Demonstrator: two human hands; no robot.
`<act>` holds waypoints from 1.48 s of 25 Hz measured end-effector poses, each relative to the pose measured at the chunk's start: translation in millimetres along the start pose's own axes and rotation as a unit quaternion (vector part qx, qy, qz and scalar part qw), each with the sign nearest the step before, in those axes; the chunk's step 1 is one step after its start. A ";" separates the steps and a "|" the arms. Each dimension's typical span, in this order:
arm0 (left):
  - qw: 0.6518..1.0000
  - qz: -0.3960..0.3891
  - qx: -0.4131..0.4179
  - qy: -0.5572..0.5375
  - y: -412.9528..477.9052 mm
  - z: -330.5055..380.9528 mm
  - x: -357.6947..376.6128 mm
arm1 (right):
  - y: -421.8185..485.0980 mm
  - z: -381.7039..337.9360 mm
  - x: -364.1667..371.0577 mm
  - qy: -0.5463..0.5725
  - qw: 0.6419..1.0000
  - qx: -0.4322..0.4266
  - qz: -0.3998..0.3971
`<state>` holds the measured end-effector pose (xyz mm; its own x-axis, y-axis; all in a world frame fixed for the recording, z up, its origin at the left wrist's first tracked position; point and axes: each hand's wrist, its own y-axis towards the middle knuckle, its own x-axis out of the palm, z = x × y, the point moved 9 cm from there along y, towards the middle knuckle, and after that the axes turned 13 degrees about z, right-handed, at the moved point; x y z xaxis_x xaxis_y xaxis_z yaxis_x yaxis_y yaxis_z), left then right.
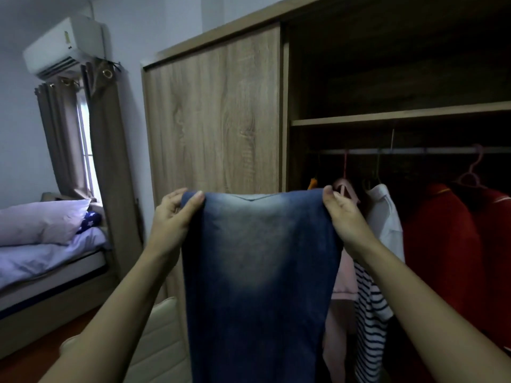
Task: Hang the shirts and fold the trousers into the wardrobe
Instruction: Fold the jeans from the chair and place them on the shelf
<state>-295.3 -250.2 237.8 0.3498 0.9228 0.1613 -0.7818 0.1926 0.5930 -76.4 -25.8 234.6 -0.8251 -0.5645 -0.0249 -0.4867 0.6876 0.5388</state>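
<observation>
Bedroom, in front of the open wardrobe (213, 120): a person is holding a pair of jeans (260, 272) up at the centre of the frame. The left grip (177, 214) is pinching one top corner of the denim and the right grip (341, 217) is pinching the other. Both thumbs are lying over the near face, and the two grips are level and equally close to the cloth.

The jeans are hanging straight down between the grips with their long axis vertical. Their lower end is running off the bottom edge, so how much is trailing cannot be told. Nothing is supporting them from below.

The fold appears not yet begun. It is likely calling for the two grips to come together, or for a flat place to lay the denim.

The nearest shelf (401, 117) is sitting above and to the right of the grips. Under it, on the rail (414, 150), a white shirt (384, 214), a striped one (370, 313) and red ones (442, 244) are hanging just right of the jeans.

A cream seat (157, 341) is showing at lower left. A bed (41, 258) is lying at the left edge, with an air conditioner (66, 45) at upper left.
</observation>
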 end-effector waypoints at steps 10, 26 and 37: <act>0.997 -0.028 0.074 -0.012 -16.9 21.7 1.5 | 18.1 -12.9 14.5 -0.079 0.979 -0.081 -0.172; 0.969 -0.030 -0.026 0.244 40.2 15.5 -36.6 | -45.6 62.0 89.3 0.119 0.987 0.091 -0.056; 0.891 -0.168 -0.384 -0.175 -87.0 -104.6 -41.6 | -42.6 116.0 96.1 0.185 0.912 0.366 -0.030</act>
<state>-295.8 -270.5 97.0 0.6653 0.6354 0.3919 -0.6779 0.7341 -0.0395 -168.3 -56.4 111.6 -0.7038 -0.6328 0.3227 -0.7001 0.6949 -0.1642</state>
